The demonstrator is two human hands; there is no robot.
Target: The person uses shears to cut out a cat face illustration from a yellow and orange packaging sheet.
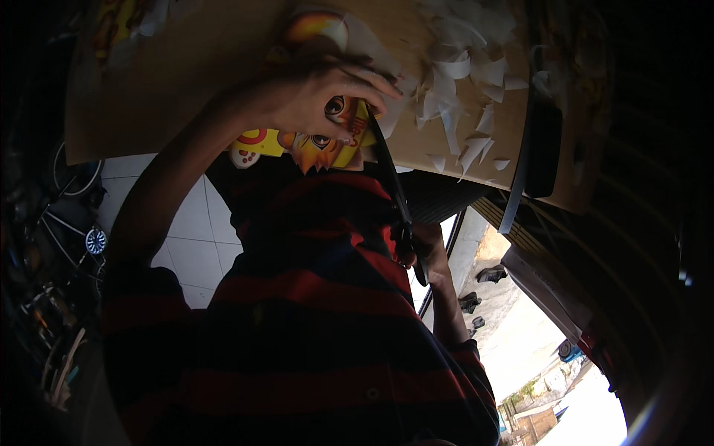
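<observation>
On the table, my left hand (pixel 312 93) pinches a printed cutout (pixel 312 149) with orange cartoon animal faces on yellow, thumb and fingers spread over its right side. Close to my body, my right hand (pixel 429 241) is closed round the handles of long black scissors (pixel 388 167). Their blades point away from me, and the tips meet the cutout's right edge beside my left fingers. Shadow hides how far apart the blades are. Beyond my left hand lies another rounded yellow and orange printed piece (pixel 316 28) with pale paper around it.
White paper scraps (pixel 472 67) litter the right of the brown tabletop (pixel 201 67). A long dark strip with a pale edge (pixel 537 141) lies along its right side. A bicycle (pixel 74 230) stands at left above a tiled floor (pixel 195 238). Dark shoes (pixel 491 274) lie on bright ground at right.
</observation>
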